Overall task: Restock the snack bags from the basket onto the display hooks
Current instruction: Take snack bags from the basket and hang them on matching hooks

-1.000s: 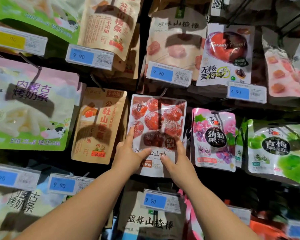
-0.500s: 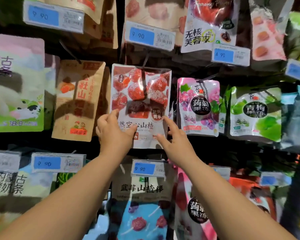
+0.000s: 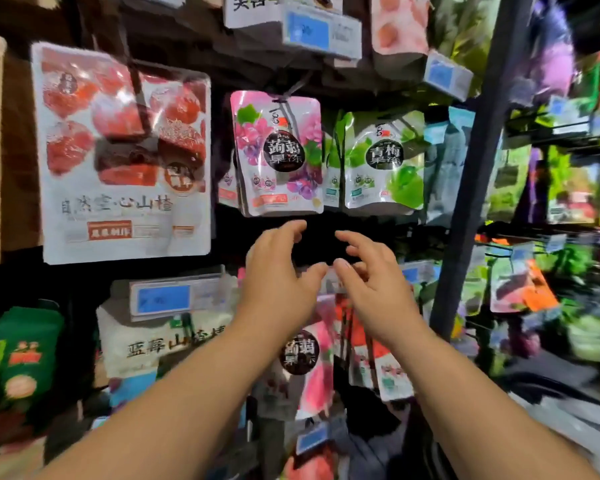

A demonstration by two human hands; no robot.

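A large white snack bag printed with red hawthorn fruit (image 3: 125,154) hangs on a display hook at the upper left. Both hands are off it. My left hand (image 3: 278,275) and my right hand (image 3: 371,275) hover side by side, fingers loosely spread and holding nothing, just below a pink grape jelly bag (image 3: 278,154) on its hook. A green plum jelly bag (image 3: 385,161) hangs to the right of the pink one. The basket is out of view.
Blue price tags (image 3: 163,299) sit on the hook ends. More bags hang below, among them a white blueberry hawthorn bag (image 3: 160,341) and a pink jelly bag (image 3: 309,355). A dark upright post (image 3: 475,168) divides this rack from blurred shelves on the right.
Both hands have let go of the red hawthorn bag, which stays on its hook. The hands and the view have shifted right, under the pink jelly bag.
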